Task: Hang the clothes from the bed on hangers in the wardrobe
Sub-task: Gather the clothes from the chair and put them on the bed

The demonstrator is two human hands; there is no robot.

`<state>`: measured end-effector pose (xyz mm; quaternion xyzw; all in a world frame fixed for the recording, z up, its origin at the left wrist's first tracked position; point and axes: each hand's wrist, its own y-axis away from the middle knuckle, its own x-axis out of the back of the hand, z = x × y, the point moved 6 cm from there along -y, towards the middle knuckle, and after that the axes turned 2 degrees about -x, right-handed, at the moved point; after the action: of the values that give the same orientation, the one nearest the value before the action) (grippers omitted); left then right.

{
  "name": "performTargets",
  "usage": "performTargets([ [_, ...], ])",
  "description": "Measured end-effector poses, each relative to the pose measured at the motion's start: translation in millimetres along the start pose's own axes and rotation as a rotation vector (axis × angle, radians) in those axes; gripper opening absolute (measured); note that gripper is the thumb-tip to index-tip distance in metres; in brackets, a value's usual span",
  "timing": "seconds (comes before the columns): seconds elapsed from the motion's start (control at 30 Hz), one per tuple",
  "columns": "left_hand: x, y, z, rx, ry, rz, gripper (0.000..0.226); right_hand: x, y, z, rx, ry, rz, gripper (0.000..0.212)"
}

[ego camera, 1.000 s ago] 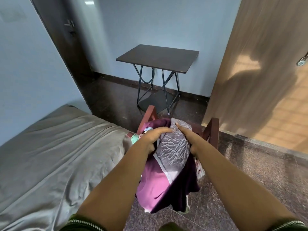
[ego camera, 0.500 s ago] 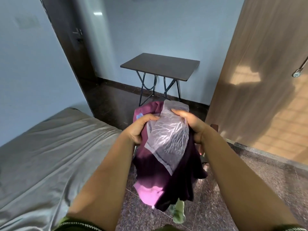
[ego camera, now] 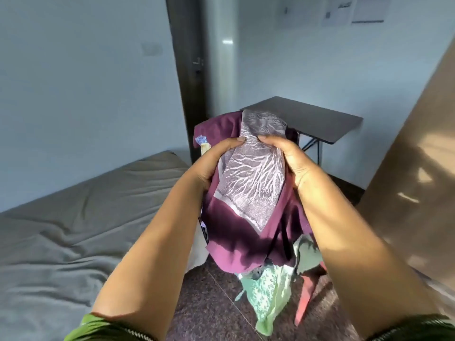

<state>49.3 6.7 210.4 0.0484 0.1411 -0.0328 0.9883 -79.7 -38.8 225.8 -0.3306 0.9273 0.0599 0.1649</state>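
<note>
Grey-sheeted bed (ego camera: 73, 230) – rumpled, dark speckled floor (ego camera: 209, 303) beside it

A bundle of clothes is held up in the air between both hands: a dark maroon cloth garment (ego camera: 236, 232) hangs in loose folds, with a grey-lilac fabric piece printed with white branching lines (ego camera: 253, 173) draped down its front. Below it a pale green patterned garment (ego camera: 267, 295) dangles towards the floor, while the bed with its wrinkled grey sheet (ego camera: 73, 230) lies just beside the bundle

A bedroom – grey-sheeted bed (ego camera: 73, 217), door (ego camera: 189, 70), small table (ego camera: 320, 119)
</note>
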Motion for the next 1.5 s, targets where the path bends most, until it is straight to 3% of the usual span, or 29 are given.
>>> performTargets([
  [0.1,24.2,30.0,11.0,-0.034,-0.003,0.095,0.033,-34.0,-11.2,7.5,-0.053,0.011,-0.107,0.02],
  [0.33,111.5,77.8,40.1,-0.133,-0.021,0.273,0.036,-124.3,-63.3,34.6,-0.193,0.059,-0.287,0.028],
  [0.47,186.2,82.8,39.3,-0.141,-0.013,0.383,0.023,-165.6,-121.7,76.1,-0.286,0.083,-0.317,0.034],
  [0.8,394.3,53.3,9.3,0.02,-0.007,0.568,0.026,-245.2,-284.0,202.8,-0.447,0.305,-0.247,0.015],
  [0.97,453.7,20.5,-8.6,0.066,0.112,0.541,0.027,-251.2,-340.3,232.9,-0.463,0.408,-0.197,0.018],
  [1.07,478.2,-5.0,-13.9,0.059,0.14,0.534,0.024,-244.6,-372.5,238.7,-0.483,0.479,-0.151,0.041],
  [1.13,496.0,-23.8,-14.9,0.06,0.14,0.544,0.032,-241.2,-399.5,242.1,-0.481,0.5,-0.153,0.052],
  [1.27,529.7,-64.1,-8.9,0.051,0.154,0.552,0.056,-236.7,-444.6,234.9,-0.456,0.603,-0.121,0.045],
  [1.4,564.9,-109.9,-14.7,0.033,0.161,0.586,0.068,-222.9,-497.4,239.5,-0.442,0.629,-0.116,0.074],
  [1.5,591.3,-145.2,-25.7,0.016,0.194,0.592,0.066,-212.9,-536.1,247.8,-0.424,0.634,-0.126,0.065],
])
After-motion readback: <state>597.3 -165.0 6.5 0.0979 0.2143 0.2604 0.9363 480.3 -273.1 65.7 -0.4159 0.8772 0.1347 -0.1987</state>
